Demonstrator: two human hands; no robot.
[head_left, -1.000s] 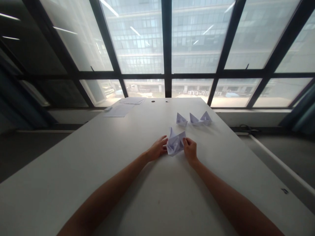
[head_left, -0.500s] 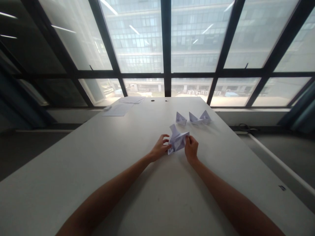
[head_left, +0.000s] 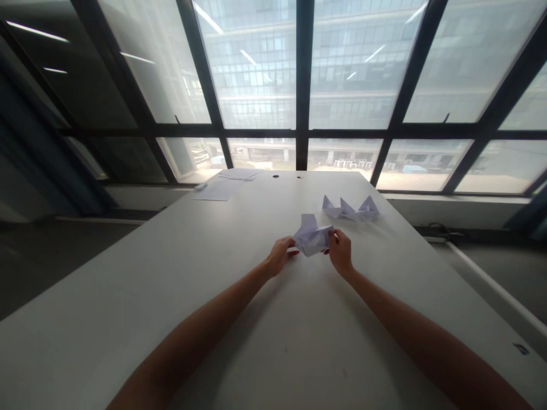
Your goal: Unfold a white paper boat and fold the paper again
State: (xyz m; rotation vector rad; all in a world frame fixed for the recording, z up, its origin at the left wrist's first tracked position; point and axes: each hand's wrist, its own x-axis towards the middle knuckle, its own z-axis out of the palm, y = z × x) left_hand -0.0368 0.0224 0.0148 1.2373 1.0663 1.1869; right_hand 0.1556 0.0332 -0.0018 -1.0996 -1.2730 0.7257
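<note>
A partly folded white paper (head_left: 314, 238), with a flap standing up at its upper left, is held just over the table between my two hands. My left hand (head_left: 280, 256) has its fingertips closed on the paper's left corner. At the right end, my right hand (head_left: 341, 251) pinches the edge, thumb and fingers pressed together. Some fingertips are hidden behind the paper. Beyond my right hand stand folded white paper boats (head_left: 370, 210), their pointed peaks upright and close together.
All this is on a long white table (head_left: 239, 319). Flat white sheets (head_left: 213, 191) lie at its far left. A small dark-marked piece (head_left: 521, 348) is near the right edge. Large framed windows (head_left: 346, 74) rise behind the far end.
The paper has been turned in my hands, so its lower left corner no longer points down and the flap looks wider. My view has shifted slightly left.
</note>
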